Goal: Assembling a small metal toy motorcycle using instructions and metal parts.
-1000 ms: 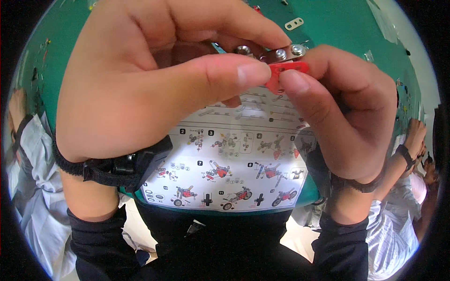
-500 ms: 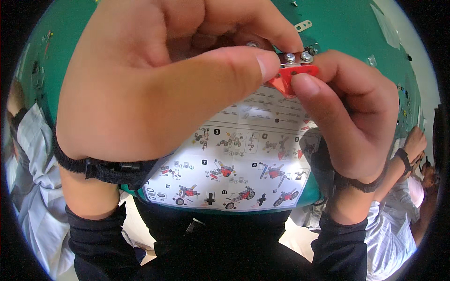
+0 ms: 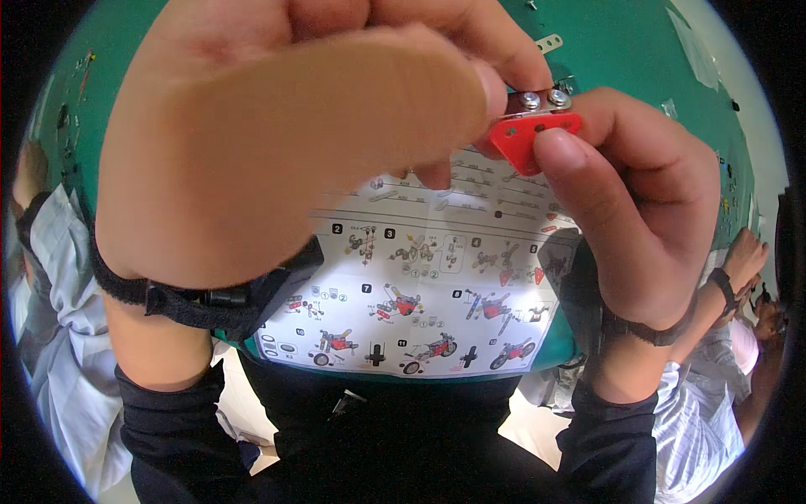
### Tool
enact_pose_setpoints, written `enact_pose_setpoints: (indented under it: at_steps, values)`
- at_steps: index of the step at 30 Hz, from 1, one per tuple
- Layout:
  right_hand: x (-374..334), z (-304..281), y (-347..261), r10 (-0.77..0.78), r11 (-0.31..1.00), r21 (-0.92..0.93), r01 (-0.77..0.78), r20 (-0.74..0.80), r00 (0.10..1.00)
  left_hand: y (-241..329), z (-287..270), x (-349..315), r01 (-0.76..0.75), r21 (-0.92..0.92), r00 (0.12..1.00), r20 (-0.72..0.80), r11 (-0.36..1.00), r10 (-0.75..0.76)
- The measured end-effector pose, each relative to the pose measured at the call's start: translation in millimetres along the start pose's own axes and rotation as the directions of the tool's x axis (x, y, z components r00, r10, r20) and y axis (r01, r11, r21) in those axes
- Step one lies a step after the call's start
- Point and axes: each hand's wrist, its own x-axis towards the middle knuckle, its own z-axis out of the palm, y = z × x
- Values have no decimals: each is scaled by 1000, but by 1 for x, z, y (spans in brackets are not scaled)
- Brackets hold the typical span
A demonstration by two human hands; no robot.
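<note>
Up close, above the sheet, a small red triangular plate (image 3: 522, 143) with holes lies against a metal bracket (image 3: 544, 107) topped by two round screw heads. My right hand (image 3: 646, 176) pinches the red plate, thumb on its near face and bent index finger behind. My left hand (image 3: 302, 126) fills much of the view; its thumb tip and index fingertip close on the left end and top of the bracket. The bracket's far side and what else the left palm covers are hidden.
Below the hands a printed instruction sheet (image 3: 428, 277) with motorcycle assembly drawings lies on the green table (image 3: 621, 50). A perforated metal strip (image 3: 549, 44) and small hardware lie beyond. Another person's hand (image 3: 743, 256) rests at the right edge; white-clothed people sit on both sides.
The red plate and bracket have shifted slightly right, and the plate shows more of its face. My left thumb has lifted and slid back from the plate.
</note>
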Motion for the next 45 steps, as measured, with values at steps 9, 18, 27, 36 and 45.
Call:
enact_pose_setpoints:
  at_steps: [9,18,27,36,45]
  values:
    - [0,2,0,18,1000,25,-18,-9,1000,-1,-1,-2,8,-14,1000,0,1000,-8]
    - [-8,16,17,-123,991,28,130,-195,973,-3,2,-4,31,-32,1000,8,999,-30]
    - [-3,7,7,12,981,194,6,-91,996,-11,6,0,38,-69,999,34,997,-36]
    - [-11,20,18,-74,983,146,111,-240,968,-9,7,0,56,-65,998,37,996,-54]
    - [-9,19,19,-96,976,170,133,-207,974,-8,7,-2,66,-65,997,40,996,-63]
